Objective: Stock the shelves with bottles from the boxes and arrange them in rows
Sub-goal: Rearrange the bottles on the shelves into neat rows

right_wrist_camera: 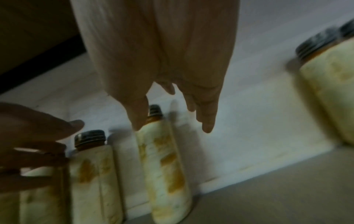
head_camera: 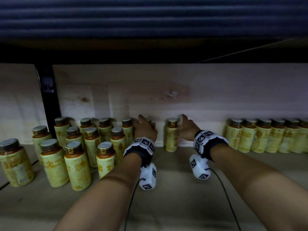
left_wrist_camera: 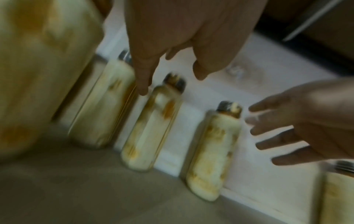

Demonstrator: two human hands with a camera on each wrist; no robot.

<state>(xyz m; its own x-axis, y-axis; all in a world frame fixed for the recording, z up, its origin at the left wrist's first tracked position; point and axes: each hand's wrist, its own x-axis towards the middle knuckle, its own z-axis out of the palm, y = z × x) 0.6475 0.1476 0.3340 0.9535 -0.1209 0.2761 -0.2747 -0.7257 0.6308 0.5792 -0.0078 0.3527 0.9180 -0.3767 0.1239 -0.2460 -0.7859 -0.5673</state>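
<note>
Yellow-labelled bottles with dark caps stand on the shelf. One lone bottle stands at the back board between my hands. My left hand reaches in just left of it, fingers straight, holding nothing; in the left wrist view a second bottle stands right under the left hand's fingertips. My right hand hovers at the lone bottle's right shoulder, fingers spread and empty. The right wrist view shows the right hand hanging over that bottle without gripping it.
A cluster of bottles fills the shelf's left side in several rows. A single row of bottles lines the back at the right. A black upright post stands at the back left. The upper shelf hangs low overhead.
</note>
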